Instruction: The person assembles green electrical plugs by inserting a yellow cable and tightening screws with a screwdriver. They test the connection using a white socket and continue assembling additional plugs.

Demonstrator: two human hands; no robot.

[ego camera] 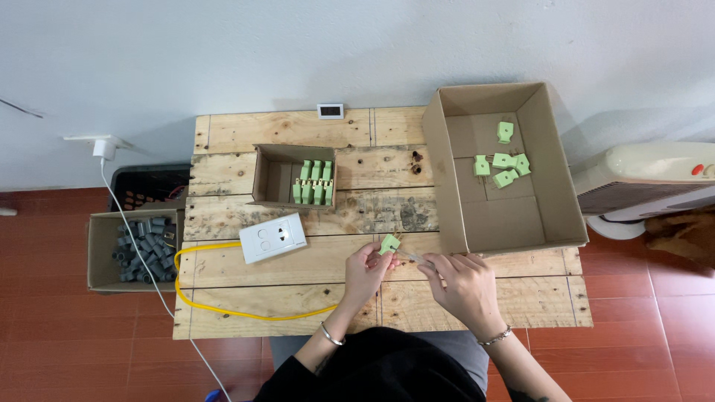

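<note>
Two cardboard boxes (294,175) on pallet; five loose plugs (504,160)

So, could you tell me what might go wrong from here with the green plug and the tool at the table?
The left hand pinches the green plug by its body alone while the right hand works a thin tool at it, so the tool could slip toward the fingers. The plug is held above the wooden table, whose gaps between planks could swallow a dropped small part. The yellow cable loops close to the left forearm and might snag.
</note>
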